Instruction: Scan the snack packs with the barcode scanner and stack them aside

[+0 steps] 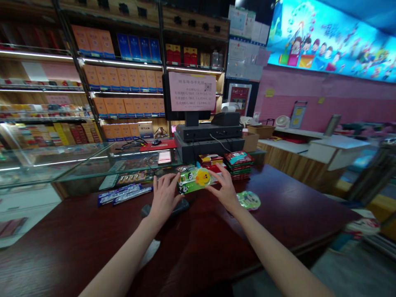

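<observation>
Packet [194, 181], green and panda-printed with a yellow duck shape on its front, is stretched lengthwise between the two hands above the near side of the red and green snack stack [239, 166]; the left hand [165, 190] takes its left end, fingers curled over the upper corner and thumb below; the right hand [226, 190] is more widely spread, thumb at the lower right edge and forefinger up at the other, so that end sits between them; how firmly either hand presses, I cannot tell.

The step in hand looks like holding and lining up this one piece, face upward; whether its underside touches anything is hidden from this angle.

Any next move would call for both ends moving together, so the packet stays flat, and for care around what lies close; a dark object [179, 207], too shaded to name, sits just below the left hand; a rounded green packet [249, 200] lies just beyond the right wrist; blue-and-purple stick wrappers [123, 194] lie to the left on the dark wooden tabletop [297, 210]; the register's cash drawer [213, 150] stands behind the stack.
</observation>
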{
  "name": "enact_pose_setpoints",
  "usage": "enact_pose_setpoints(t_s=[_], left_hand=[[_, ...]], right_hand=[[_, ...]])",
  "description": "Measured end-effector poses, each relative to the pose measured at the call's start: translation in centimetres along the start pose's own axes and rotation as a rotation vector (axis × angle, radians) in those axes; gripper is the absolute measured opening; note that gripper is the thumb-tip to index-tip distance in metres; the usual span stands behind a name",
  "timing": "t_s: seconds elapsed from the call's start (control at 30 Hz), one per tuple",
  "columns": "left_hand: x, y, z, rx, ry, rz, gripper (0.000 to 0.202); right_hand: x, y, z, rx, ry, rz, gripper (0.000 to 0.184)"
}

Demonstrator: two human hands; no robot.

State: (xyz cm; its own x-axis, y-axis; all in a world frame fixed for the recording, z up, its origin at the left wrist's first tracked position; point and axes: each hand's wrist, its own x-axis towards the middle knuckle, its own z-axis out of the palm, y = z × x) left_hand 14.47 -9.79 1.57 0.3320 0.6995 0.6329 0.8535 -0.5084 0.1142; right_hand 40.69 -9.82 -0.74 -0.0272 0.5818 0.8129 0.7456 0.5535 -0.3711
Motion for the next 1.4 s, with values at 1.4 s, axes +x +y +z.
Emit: enact_pose_setpoints(t_s=[1.4], left_hand=[[2.6, 14.8, 9.2, -0.252, -0.322, 0.093, 0.067]], right_hand=[[-7.5, 13.0, -14.2, -0.106, -0.217, 0.29, 0.052]])
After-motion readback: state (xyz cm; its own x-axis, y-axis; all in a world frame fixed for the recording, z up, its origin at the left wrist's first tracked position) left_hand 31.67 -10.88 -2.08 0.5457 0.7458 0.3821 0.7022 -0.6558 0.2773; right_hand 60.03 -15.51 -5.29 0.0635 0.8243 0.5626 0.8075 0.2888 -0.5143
